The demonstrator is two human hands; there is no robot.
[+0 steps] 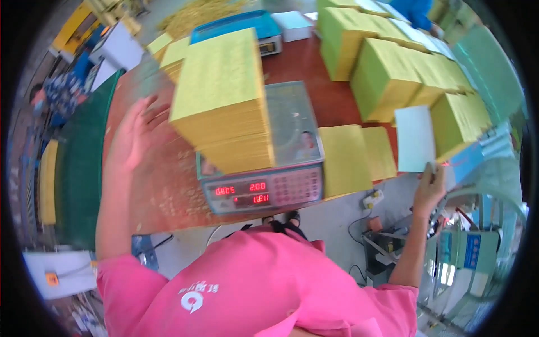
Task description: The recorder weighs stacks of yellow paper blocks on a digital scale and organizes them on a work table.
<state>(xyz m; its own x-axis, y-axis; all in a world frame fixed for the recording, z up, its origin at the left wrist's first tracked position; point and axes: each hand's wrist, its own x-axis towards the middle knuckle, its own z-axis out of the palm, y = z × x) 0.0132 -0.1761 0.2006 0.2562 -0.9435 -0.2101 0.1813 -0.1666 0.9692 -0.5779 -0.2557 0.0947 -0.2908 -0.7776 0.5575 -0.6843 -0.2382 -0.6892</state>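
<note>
A tall stack of yellow paper sheets [222, 73] stands on the left part of a counting scale [292, 115] with a lit red display. To the left of the stack is my left hand [139, 132], its fingers apart and a little blurred, with nothing in it. Out at the right, my right hand [431, 188] pinches the lower edge of a pale blue sheet [414, 135]. The sheet stands up in front of a block of stacked yellow paper [463, 121]. Next to the scale, a few flat yellow sheets [343, 160] lie near the table's front edge.
The red-brown table [151, 191] carries more yellow stacks [387, 76] at the back right. Behind the scale sits a second scale with a blue tray [238, 25], beside a white stack [293, 25]. A person in a patterned shirt [64, 92] is at the far left.
</note>
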